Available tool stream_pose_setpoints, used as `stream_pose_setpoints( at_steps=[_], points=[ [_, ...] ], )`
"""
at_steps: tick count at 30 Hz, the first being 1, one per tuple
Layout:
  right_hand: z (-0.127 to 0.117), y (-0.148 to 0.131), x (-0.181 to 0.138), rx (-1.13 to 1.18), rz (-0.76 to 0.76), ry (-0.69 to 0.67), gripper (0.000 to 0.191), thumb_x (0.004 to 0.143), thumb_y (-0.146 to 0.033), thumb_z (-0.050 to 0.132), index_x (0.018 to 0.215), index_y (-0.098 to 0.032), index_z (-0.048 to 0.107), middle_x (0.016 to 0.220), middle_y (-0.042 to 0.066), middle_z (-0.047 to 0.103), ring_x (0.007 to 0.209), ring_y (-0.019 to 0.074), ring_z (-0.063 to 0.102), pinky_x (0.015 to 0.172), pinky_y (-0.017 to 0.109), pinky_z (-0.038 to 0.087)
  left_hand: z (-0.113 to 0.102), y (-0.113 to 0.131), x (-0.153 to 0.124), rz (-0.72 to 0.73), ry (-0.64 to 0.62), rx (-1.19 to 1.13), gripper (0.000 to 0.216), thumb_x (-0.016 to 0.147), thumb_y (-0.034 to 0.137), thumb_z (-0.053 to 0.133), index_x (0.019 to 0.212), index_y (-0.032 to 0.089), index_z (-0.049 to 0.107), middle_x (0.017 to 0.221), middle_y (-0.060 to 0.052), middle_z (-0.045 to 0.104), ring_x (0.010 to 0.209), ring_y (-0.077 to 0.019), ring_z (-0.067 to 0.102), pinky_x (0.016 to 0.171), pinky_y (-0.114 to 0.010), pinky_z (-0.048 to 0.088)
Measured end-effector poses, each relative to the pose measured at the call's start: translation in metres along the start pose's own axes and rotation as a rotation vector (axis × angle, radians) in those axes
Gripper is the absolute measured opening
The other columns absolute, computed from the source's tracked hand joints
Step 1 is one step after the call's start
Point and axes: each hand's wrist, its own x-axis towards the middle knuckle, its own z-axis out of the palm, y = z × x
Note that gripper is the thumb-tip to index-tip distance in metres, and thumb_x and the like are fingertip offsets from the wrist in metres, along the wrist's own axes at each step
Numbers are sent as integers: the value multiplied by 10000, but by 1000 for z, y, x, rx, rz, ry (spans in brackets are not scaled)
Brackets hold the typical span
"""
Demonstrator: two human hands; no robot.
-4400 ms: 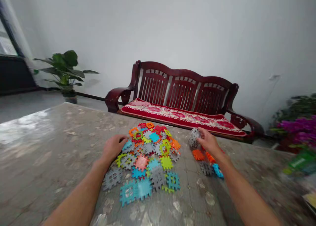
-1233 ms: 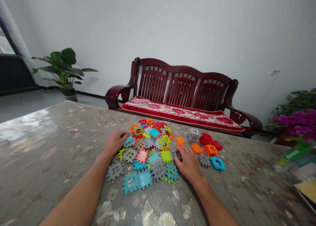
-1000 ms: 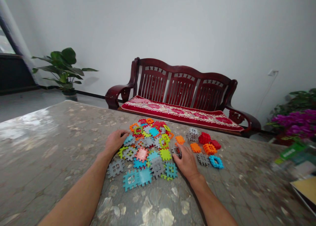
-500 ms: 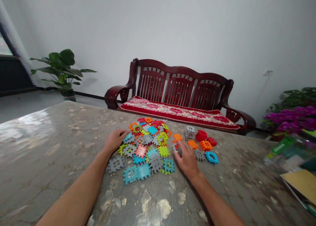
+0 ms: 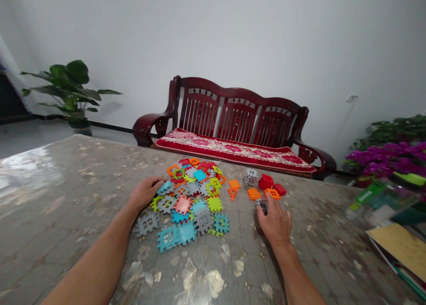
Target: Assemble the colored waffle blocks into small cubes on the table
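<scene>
At far left, beyond the table [image 5: 89, 172], stands a plant [image 5: 71, 92]. Nearer the middle, the left hand [image 5: 145, 192] rests at the pile of tiles [image 5: 198, 205], fingertips at a blue tile [image 5: 164, 188]; whether they grip it, I cannot tell. Right of the pile, 2 orange tiles [image 5: 234, 184] lie together. Then comes a grey stack [image 5: 250, 179] and, nearer, the right hand [image 5: 274, 217], thumb and fingers closed on a grey tile [image 5: 262, 205]. At far right are purple flowers [image 5: 388, 157] and a folder [image 5: 399, 245].

The bare left hand [image 5: 145, 192] lies with fingers curled inward, its bare left forearm [image 5: 95, 254] slanting back behind it. Well to its right, the bare right hand [image 5: 276, 218] arches, thumb and forefinger apart, bare right forearm [image 5: 296, 271] behind.
</scene>
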Motion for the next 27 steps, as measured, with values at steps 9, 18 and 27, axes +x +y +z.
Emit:
stream_pose_setpoints(
  at_steps=[9, 18, 27],
  points=[
    [-9, -11, 6, -36, -4, -57, 412, 911, -337, 527, 1301, -222, 595, 1269, 111, 655, 1216, 287, 490, 965, 401, 335, 0, 2, 0, -19, 12, -3, 444, 844, 504, 444, 1049, 241, 736, 1105, -27, 759, 1032, -235, 662, 910, -300, 491],
    [-9, -38, 47, -152, -113, -238, 423, 885, -311, 528, 1263, -128, 580, 1171, 166, 684, 1125, 312, 537, 907, 391, 322, -2, 11, -2, -55, 45, 35, 407, 846, 454, 442, 1009, 253, 757, 1058, -18, 769, 982, -225, 675, 867, -286, 488],
    [-4, -45, 64, -242, -66, -362, 408, 881, -334, 520, 1184, -77, 613, 1099, 242, 693, 1103, 351, 601, 894, 423, 357, -2, 12, -1, -56, 63, 38, 390, 846, 435, 462, 1023, 257, 759, 1088, -20, 763, 1007, -226, 672, 906, -289, 484]
  ],
)
